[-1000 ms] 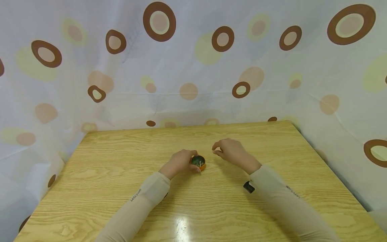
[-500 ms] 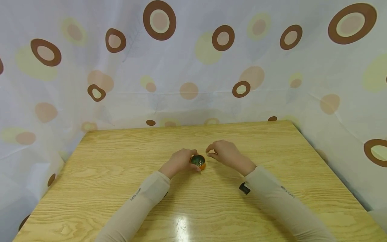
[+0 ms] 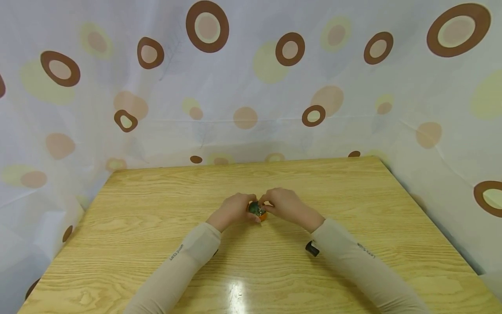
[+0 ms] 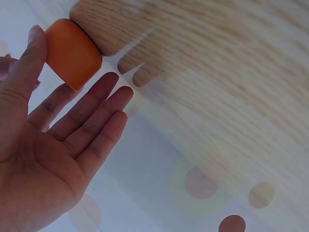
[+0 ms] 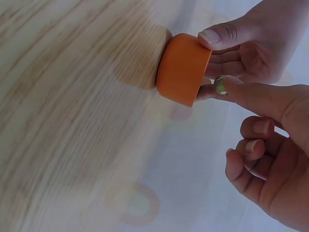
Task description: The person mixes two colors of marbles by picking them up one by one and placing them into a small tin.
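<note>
A small orange bowl point(image 3: 263, 216) with a dark green inside stands on the wooden table; small shiny bits show in it. My left hand point(image 3: 234, 209) holds the bowl's rim between thumb and index finger, the other fingers spread in the left wrist view. My right hand point(image 3: 288, 206) is at the bowl's mouth from the right. In the right wrist view, its thumb and index finger pinch a small green piece point(image 5: 220, 85), mostly covered by the fingertips; the other fingers are curled. The bowl's orange wall point(image 4: 72, 54) hides its contents from both wrist views.
The wood-grain table point(image 3: 157, 196) reaches back to a white curtain point(image 3: 243, 78) with brown, tan and yellow rounded spots, which also borders both sides. A black wrist-camera part point(image 3: 312, 248) sticks out under the right sleeve.
My right hand has moved left and slightly down, from beside the bowl to its mouth, thumb and index finger together. The left hand and bowl have stayed in place.
</note>
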A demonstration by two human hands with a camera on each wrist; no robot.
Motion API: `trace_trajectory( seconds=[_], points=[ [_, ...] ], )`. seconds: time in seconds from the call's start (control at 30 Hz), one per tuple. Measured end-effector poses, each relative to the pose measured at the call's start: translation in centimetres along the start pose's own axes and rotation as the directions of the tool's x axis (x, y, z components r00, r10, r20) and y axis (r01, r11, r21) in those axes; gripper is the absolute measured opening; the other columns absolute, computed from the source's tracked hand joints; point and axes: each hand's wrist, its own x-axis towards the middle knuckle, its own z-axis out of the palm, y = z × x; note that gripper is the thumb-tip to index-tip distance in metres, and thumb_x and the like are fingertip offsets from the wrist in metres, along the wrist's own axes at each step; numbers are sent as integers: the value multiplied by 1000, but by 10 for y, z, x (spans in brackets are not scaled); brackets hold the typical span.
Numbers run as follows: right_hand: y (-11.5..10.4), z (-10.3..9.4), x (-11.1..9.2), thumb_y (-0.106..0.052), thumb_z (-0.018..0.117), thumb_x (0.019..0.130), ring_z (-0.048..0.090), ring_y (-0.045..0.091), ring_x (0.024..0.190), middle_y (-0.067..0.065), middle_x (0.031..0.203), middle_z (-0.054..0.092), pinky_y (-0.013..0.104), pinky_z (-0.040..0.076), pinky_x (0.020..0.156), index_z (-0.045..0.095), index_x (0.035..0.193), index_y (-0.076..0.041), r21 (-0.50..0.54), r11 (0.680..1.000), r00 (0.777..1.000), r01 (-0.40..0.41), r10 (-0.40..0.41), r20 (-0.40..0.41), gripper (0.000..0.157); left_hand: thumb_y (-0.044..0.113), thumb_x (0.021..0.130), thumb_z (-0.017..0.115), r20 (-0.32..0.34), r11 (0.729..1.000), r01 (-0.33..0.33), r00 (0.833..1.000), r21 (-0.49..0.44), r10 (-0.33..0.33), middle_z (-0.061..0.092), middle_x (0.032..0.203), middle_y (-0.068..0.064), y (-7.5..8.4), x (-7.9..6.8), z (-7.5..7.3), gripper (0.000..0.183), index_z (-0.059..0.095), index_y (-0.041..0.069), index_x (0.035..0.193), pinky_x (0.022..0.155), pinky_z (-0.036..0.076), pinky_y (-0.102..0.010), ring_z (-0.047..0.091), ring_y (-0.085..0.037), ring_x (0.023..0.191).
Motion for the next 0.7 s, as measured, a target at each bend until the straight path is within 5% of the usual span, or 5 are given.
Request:
trace_trajectory(
  seconds=[0.37, 0.7],
  points=[
    [0, 8, 1, -12, 71, 87, 58, 11, 69, 1, 85, 66, 20, 46, 60, 73, 102, -7, 38, 996, 996, 84, -83, -16, 16, 36, 77, 77, -5, 1000, -13, 1000, -14, 13, 61, 81, 1, -2, 0, 2, 38, 62, 12, 103, 57, 42, -26, 50, -12, 65],
    [6, 6, -3, -15, 70, 89, 51, 6, 63, -1, 85, 65, 20, 40, 54, 75, 102, -10, 43, 998, 998, 44, -42, -51, 15, 36, 79, 77, -7, 1000, -3, 1000, -14, 2, 65, 88, -1, -3, 1, 3, 43, 63, 11, 111, 62, 47, -28, 54, -12, 69]
  ],
)
